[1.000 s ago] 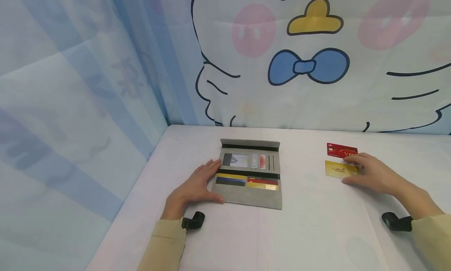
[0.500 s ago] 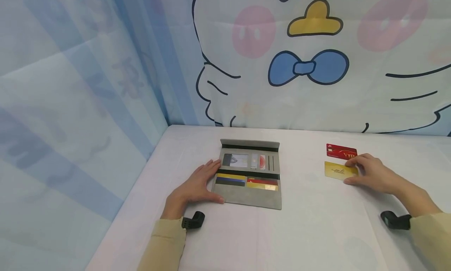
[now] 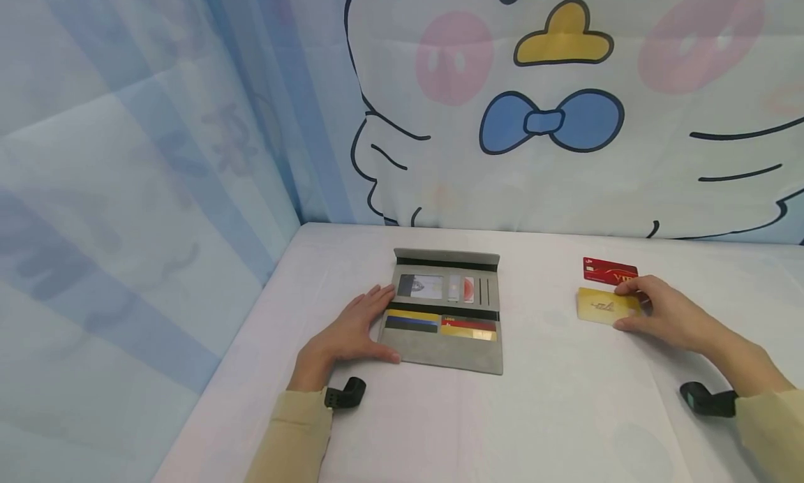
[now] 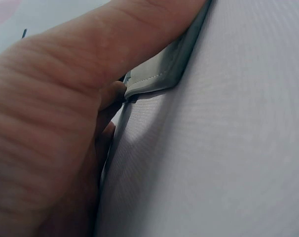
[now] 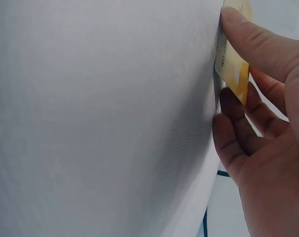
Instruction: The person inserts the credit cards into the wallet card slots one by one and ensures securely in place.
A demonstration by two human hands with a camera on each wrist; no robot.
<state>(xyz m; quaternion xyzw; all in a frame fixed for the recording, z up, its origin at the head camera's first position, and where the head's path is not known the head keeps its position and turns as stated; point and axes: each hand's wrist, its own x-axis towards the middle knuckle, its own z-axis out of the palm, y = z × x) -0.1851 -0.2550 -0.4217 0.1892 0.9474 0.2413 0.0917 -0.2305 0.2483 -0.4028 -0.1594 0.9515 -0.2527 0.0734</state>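
Observation:
A grey wallet (image 3: 442,355) lies unfolded on the white table, several cards tucked in its slots. My left hand (image 3: 350,335) rests along the wallet's left edge with fingers extended, the thumb by its lower left corner. In the left wrist view the thumb crosses above a stitched wallet corner (image 4: 157,74). Over to the right, my right hand (image 3: 675,315) pinches a gold card (image 3: 599,306) by its right side, between thumb and fingers. The right wrist view has this gold card (image 5: 233,64) tilted, its near edge raised off the cloth. Just behind it a red card (image 3: 606,269) lies flat.
A white cloth covers the table (image 3: 502,427). Behind it hangs a curtain (image 3: 440,176) with a cartoon print, and a blue-and-white curtain (image 3: 125,259) hangs along the left side.
My right fingers have closed on the gold card, and its right side has tilted up off the table. My left hand and the wallet have stayed in place.

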